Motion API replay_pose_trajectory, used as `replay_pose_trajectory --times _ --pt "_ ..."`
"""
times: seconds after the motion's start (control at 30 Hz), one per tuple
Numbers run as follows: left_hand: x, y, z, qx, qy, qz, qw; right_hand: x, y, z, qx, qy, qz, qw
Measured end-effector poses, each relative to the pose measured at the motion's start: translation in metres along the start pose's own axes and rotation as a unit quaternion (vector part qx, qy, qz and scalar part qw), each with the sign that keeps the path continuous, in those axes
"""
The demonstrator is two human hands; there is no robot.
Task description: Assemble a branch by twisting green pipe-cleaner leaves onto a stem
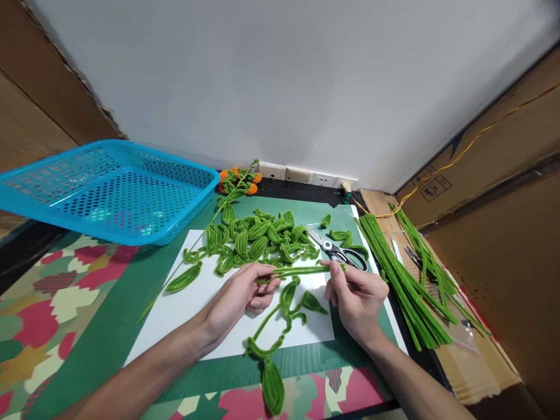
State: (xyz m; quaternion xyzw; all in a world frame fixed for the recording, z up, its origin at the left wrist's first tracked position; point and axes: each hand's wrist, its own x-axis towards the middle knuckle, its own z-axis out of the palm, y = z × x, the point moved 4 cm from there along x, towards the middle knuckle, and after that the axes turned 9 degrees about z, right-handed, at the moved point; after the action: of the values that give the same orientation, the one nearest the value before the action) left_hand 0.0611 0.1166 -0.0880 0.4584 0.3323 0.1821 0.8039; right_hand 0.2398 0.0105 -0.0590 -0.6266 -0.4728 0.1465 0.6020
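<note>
Between my two hands stretches a doubled green pipe cleaner, held level above the white paper. My left hand pinches its left end, and my right hand pinches the right end between thumb and fingers. Below them lies a joined piece of green pipe cleaner with leaf shapes on it, the lowest leaf reaching past the paper's edge. Behind the hands is a heap of green pipe-cleaner leaves. Scissors with black handles lie just beyond my right hand.
A blue plastic basket stands at the left. Orange flowers on green stems lie near the wall sockets. Bundled green pipe cleaners and pliers rest on cardboard at the right. A yellow-orange cord runs up the right side.
</note>
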Motion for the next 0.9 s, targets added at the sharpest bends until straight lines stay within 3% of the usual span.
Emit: replay_pose_trajectory --times 0.17,0.4,0.6,0.9 --pt "-0.0035 0.0076 -0.0028 0.096 0.097 -0.012 0.991 -0.0020 -0.0021 0.0026 0.010 -0.011 -0.027 1.000" --pt "-0.0015 0.0066 0.0015 0.122 0.031 -0.030 0.992 -0.0013 0.0007 -0.0019 -0.006 0.006 -0.006 1.000" --pt "-0.0032 0.0056 0.0011 0.112 0.053 -0.019 0.992 0.0009 0.0018 -0.0033 0.011 0.016 0.029 0.999" --pt "-0.0019 0.0031 -0.0024 0.131 0.030 -0.005 0.991 0.0019 0.0061 -0.0058 0.009 0.026 0.059 0.998"
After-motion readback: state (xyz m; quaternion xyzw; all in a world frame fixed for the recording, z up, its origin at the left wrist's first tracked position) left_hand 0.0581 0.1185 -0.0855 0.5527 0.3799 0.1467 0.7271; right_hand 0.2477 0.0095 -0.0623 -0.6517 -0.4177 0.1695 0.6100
